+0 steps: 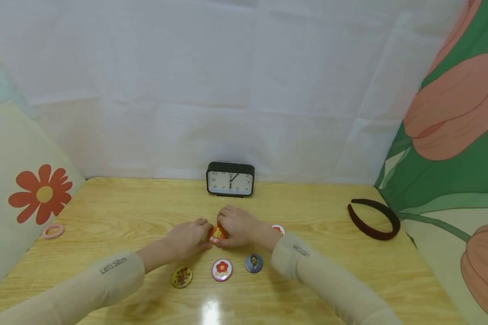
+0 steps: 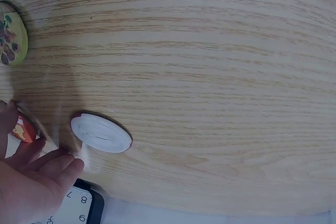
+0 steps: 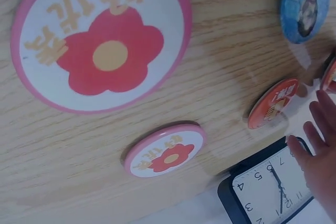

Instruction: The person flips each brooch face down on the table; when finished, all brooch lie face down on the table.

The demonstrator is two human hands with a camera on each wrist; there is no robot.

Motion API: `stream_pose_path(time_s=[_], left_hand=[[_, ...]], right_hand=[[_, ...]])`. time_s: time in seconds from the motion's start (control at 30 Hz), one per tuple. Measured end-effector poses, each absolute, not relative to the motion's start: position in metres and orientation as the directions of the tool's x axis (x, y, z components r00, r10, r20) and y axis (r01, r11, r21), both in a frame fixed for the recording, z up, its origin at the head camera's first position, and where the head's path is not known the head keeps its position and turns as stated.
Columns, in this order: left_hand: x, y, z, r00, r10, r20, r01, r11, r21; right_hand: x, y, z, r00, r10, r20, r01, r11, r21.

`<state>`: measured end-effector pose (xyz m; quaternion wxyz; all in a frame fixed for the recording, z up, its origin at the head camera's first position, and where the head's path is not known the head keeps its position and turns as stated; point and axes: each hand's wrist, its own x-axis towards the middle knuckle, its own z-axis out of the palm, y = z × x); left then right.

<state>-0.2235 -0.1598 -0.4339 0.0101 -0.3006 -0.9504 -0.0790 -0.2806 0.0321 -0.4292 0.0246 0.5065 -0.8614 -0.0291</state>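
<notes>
In the head view a red badge [image 1: 217, 235] with a yellow figure is between the two hands. My left hand [image 1: 190, 237] pinches its left side, with thumb and fingers around the red badge [image 2: 24, 128] in the left wrist view. On its right side my right hand [image 1: 239, 225] grips it with curled fingers. A second red badge [image 3: 273, 103] lies on the table near the right hand [image 3: 321, 156] in the right wrist view. Beside the left hand's fingers, a badge with its white back up [image 2: 101, 132] lies on the table; the head view hides it.
Nearer me lie a sunflower badge [image 1: 181, 277], a red-flower badge [image 1: 221, 270] and a blue portrait badge [image 1: 254, 263]. Another flower badge [image 1: 278, 229] is partly behind the right wrist. A black clock [image 1: 230, 180] stands behind the hands, a pink ring [image 1: 53, 231] far left, a dark headband [image 1: 374, 220] right.
</notes>
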Motion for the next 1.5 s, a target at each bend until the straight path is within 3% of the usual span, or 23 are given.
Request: stream_pose_path(time_s=[0.13,0.4,0.87,1.5], left_hand=[[-0.22,-0.162,-0.434,-0.827,0.551,0.111,0.562,0.808,0.175],[-0.228,-0.158,-0.426,-0.808,0.534,0.25,0.586,0.773,0.244],[-0.238,-0.162,-0.395,-0.804,0.556,0.211,0.595,0.744,0.306],[-0.245,-0.17,-0.371,-0.801,0.568,0.187,0.598,0.744,0.297]], right_hand=[[-0.282,0.029,-0.43,-0.479,-0.876,0.06,-0.873,0.483,0.066],[-0.285,0.032,-0.419,-0.573,-0.811,0.118,-0.819,0.568,-0.083],[-0.285,0.036,-0.406,-0.553,-0.811,0.191,-0.825,0.5,-0.265],[-0.287,0.032,-0.393,-0.534,-0.802,0.267,-0.843,0.486,-0.23]])
